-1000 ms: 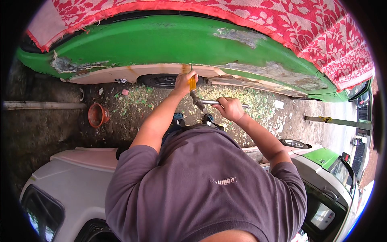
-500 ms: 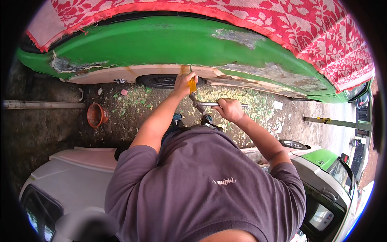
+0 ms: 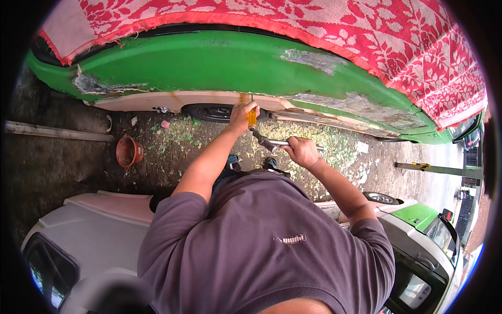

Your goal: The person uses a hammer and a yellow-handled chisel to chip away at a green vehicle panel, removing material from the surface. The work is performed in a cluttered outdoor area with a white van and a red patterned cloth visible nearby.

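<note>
My left hand (image 3: 240,116) is wrapped round a yellow-handled chisel (image 3: 252,118), held against the lower side of a green car body (image 3: 209,60). Its blade is mostly hidden, so I cannot tell a chisel from a screwdriver for certain. A metal cap ends the handle on the side towards me. In my right hand (image 3: 303,152) is a steel-shafted hammer (image 3: 280,142), gripped along its shaft. The hammer's head lies just below the chisel's capped end, close to it. Bare, scraped patches (image 3: 314,60) break the green paint.
A patterned red and white cloth (image 3: 418,52) drapes over the car. Paint flakes (image 3: 183,133) litter the ground around a wheel (image 3: 212,112). An orange bucket (image 3: 129,152) stands to the left, near a long bar (image 3: 57,132). Behind me is another vehicle (image 3: 104,225).
The hammer's head has tilted and shifted slightly right, a little off the chisel's end. Both hands keep their grips. The whole view has moved a little, so the car sits lower.
</note>
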A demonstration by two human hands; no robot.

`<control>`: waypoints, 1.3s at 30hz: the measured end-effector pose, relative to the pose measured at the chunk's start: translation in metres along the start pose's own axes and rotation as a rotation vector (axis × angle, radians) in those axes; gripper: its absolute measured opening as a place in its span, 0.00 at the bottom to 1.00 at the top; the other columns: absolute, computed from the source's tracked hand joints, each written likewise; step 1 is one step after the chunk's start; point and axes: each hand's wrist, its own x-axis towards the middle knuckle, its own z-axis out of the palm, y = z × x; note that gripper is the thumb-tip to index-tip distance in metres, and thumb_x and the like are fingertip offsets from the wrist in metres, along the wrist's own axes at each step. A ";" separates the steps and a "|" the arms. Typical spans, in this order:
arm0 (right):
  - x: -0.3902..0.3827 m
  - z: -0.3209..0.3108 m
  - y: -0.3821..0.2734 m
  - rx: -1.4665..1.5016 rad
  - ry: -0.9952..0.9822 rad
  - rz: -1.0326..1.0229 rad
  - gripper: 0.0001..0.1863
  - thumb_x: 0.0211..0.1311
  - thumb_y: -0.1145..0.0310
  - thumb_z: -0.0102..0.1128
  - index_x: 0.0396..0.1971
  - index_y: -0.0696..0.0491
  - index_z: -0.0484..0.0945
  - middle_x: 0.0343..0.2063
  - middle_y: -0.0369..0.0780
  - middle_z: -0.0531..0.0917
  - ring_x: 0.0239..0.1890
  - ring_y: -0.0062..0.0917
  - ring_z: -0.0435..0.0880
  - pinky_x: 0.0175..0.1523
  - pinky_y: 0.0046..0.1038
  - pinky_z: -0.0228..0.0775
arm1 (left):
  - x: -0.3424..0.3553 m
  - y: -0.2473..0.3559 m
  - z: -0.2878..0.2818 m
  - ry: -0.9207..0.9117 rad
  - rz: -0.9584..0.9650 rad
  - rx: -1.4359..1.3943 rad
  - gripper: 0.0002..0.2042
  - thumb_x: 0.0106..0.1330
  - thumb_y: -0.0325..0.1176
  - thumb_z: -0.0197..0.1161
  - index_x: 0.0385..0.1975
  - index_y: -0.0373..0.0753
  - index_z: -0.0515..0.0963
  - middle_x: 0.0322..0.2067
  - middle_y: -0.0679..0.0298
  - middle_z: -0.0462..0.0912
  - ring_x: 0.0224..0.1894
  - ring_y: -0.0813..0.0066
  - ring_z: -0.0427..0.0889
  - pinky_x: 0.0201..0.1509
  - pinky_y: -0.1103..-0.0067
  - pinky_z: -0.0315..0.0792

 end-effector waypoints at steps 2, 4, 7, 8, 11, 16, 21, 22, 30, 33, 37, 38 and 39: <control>0.000 0.000 -0.001 0.049 0.036 0.021 0.17 0.63 0.53 0.61 0.25 0.52 0.74 0.17 0.40 0.77 0.18 0.38 0.79 0.23 0.37 0.70 | 0.005 -0.001 -0.002 0.048 0.008 0.008 0.08 0.63 0.36 0.62 0.27 0.41 0.74 0.20 0.58 0.80 0.27 0.53 0.81 0.35 0.64 0.71; 0.000 -0.001 -0.002 0.165 0.167 -0.093 0.19 0.64 0.54 0.60 0.23 0.52 0.71 0.16 0.40 0.77 0.18 0.38 0.78 0.23 0.38 0.69 | 0.006 0.000 -0.003 0.086 0.029 0.048 0.08 0.63 0.36 0.62 0.26 0.41 0.73 0.19 0.57 0.79 0.27 0.53 0.81 0.34 0.63 0.71; 0.004 0.000 -0.005 0.052 0.021 0.011 0.19 0.64 0.54 0.60 0.23 0.53 0.70 0.16 0.41 0.77 0.18 0.40 0.78 0.22 0.39 0.69 | 0.001 0.004 -0.003 -0.006 0.027 0.010 0.08 0.64 0.36 0.61 0.25 0.42 0.72 0.19 0.57 0.79 0.27 0.53 0.81 0.35 0.62 0.70; 0.006 0.000 -0.004 0.004 0.000 0.065 0.19 0.65 0.55 0.60 0.22 0.53 0.70 0.16 0.42 0.77 0.18 0.41 0.78 0.22 0.39 0.68 | -0.001 0.003 -0.004 -0.075 0.063 -0.010 0.08 0.64 0.36 0.61 0.26 0.43 0.72 0.20 0.60 0.80 0.29 0.55 0.81 0.37 0.63 0.69; 0.001 -0.007 -0.004 0.097 0.068 0.187 0.17 0.64 0.55 0.61 0.26 0.54 0.74 0.18 0.44 0.79 0.19 0.42 0.79 0.23 0.40 0.69 | -0.008 0.008 -0.005 -0.111 -0.032 0.039 0.07 0.64 0.36 0.61 0.26 0.44 0.72 0.21 0.63 0.80 0.30 0.58 0.81 0.40 0.65 0.68; -0.015 -0.020 0.001 0.179 0.082 0.253 0.16 0.64 0.55 0.61 0.27 0.54 0.76 0.17 0.45 0.78 0.19 0.43 0.79 0.25 0.39 0.68 | -0.001 0.016 -0.005 -0.023 0.050 0.012 0.07 0.64 0.36 0.62 0.27 0.44 0.72 0.21 0.62 0.79 0.30 0.59 0.80 0.40 0.65 0.65; -0.016 -0.019 0.006 0.185 0.015 0.452 0.19 0.66 0.53 0.59 0.26 0.55 0.76 0.15 0.47 0.76 0.19 0.44 0.78 0.25 0.41 0.67 | 0.004 0.021 -0.011 -0.096 0.100 0.030 0.07 0.64 0.36 0.62 0.27 0.43 0.73 0.20 0.62 0.79 0.30 0.59 0.80 0.41 0.66 0.65; -0.016 -0.019 0.007 0.191 0.024 0.452 0.19 0.66 0.53 0.59 0.26 0.55 0.76 0.15 0.46 0.76 0.19 0.44 0.78 0.25 0.41 0.67 | 0.005 0.021 -0.012 -0.126 0.104 0.026 0.07 0.64 0.36 0.61 0.27 0.43 0.73 0.20 0.62 0.79 0.30 0.59 0.80 0.41 0.66 0.65; -0.010 -0.019 0.009 0.239 -0.008 0.501 0.20 0.66 0.52 0.59 0.26 0.55 0.77 0.14 0.46 0.76 0.19 0.44 0.78 0.26 0.41 0.68 | 0.001 0.008 -0.021 -0.121 0.084 0.067 0.08 0.64 0.35 0.62 0.26 0.42 0.72 0.21 0.61 0.79 0.30 0.57 0.79 0.43 0.66 0.66; -0.004 -0.018 0.006 0.240 -0.020 0.483 0.20 0.66 0.51 0.58 0.28 0.55 0.78 0.15 0.46 0.77 0.20 0.44 0.78 0.27 0.41 0.68 | 0.000 0.002 -0.023 -0.100 0.095 0.091 0.08 0.64 0.36 0.62 0.26 0.41 0.72 0.21 0.61 0.79 0.30 0.56 0.79 0.44 0.65 0.66; 0.002 -0.019 0.004 0.232 -0.061 0.474 0.20 0.66 0.50 0.58 0.31 0.55 0.79 0.17 0.46 0.79 0.22 0.45 0.79 0.29 0.41 0.70 | -0.001 -0.002 -0.020 -0.085 0.109 0.080 0.08 0.63 0.36 0.63 0.26 0.42 0.72 0.21 0.61 0.79 0.29 0.56 0.79 0.43 0.64 0.67; 0.003 -0.019 0.003 0.229 -0.061 0.467 0.20 0.66 0.50 0.57 0.31 0.55 0.80 0.18 0.46 0.79 0.22 0.45 0.80 0.29 0.41 0.70 | -0.002 -0.003 -0.019 -0.076 0.110 0.089 0.08 0.63 0.36 0.63 0.26 0.42 0.72 0.21 0.61 0.79 0.29 0.56 0.79 0.42 0.64 0.67; 0.004 -0.020 0.003 0.233 -0.064 0.468 0.20 0.66 0.50 0.58 0.31 0.55 0.80 0.18 0.46 0.79 0.22 0.45 0.80 0.29 0.41 0.70 | -0.002 -0.004 -0.018 -0.069 0.113 0.098 0.08 0.63 0.36 0.63 0.26 0.42 0.72 0.21 0.62 0.79 0.29 0.56 0.79 0.42 0.64 0.68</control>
